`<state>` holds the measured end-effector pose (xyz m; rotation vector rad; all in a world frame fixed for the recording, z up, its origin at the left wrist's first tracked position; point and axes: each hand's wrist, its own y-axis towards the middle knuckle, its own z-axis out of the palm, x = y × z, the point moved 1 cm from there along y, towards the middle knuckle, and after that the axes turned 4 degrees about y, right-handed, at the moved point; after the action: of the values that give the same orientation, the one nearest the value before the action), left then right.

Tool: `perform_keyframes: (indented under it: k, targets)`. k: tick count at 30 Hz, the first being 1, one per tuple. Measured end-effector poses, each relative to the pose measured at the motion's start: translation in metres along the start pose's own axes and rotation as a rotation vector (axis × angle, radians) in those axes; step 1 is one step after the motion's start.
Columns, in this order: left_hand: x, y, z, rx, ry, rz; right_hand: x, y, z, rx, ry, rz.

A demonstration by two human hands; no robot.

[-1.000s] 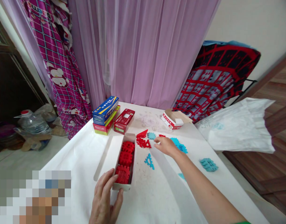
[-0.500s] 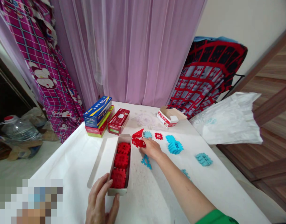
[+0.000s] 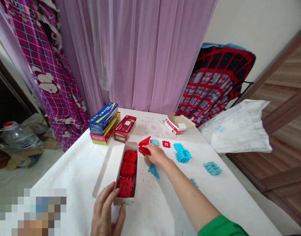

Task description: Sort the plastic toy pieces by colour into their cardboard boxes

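Note:
My left hand [image 3: 105, 209] grips the near end of a long white cardboard box [image 3: 123, 201], which holds several red interlocking plastic blocks [image 3: 127, 170]. My right hand [image 3: 156, 155] reaches across the table, its fingertips against a red plastic piece [image 3: 143, 150] beside a red triangular piece [image 3: 145, 141]. The hand hides part of the red piece. Just below it lies a blue triangular piece [image 3: 152, 171]. To its right are a small red piece [image 3: 166, 144] and a blue stack [image 3: 183, 156].
The white-covered table [image 3: 74, 170] also carries stacked boxes [image 3: 103, 118], a red box [image 3: 124, 127], a torn carton [image 3: 177, 125] and further blue pieces [image 3: 212, 168]. A white plastic bag [image 3: 236, 127] lies past the right edge. Curtains [image 3: 140, 49] hang behind the table.
My right hand has moved left from the gap near the blue pieces onto the red piece. The camera view has shifted slightly. My left hand remains on the box.

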<state>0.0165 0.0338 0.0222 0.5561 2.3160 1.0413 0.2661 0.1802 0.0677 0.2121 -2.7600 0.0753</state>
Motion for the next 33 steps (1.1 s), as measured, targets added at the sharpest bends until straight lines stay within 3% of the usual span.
perform_keyframes:
  k: [5,17,26,33]
  targets:
    - [-0.001,-0.001,-0.002,0.002,0.005,-0.016,0.009,-0.006,-0.002,-0.077,-0.117,0.194]
    - [-0.001,-0.003,0.000,0.031,-0.011,-0.044,-0.007,-0.006,-0.001,-0.066,-0.092,0.238]
    - [-0.005,0.000,-0.002,0.012,0.002,-0.041,0.002,0.002,0.005,-0.007,-0.143,0.306]
    - [-0.006,0.002,-0.004,0.013,0.008,-0.041,0.008,-0.003,-0.002,0.003,-0.254,0.203]
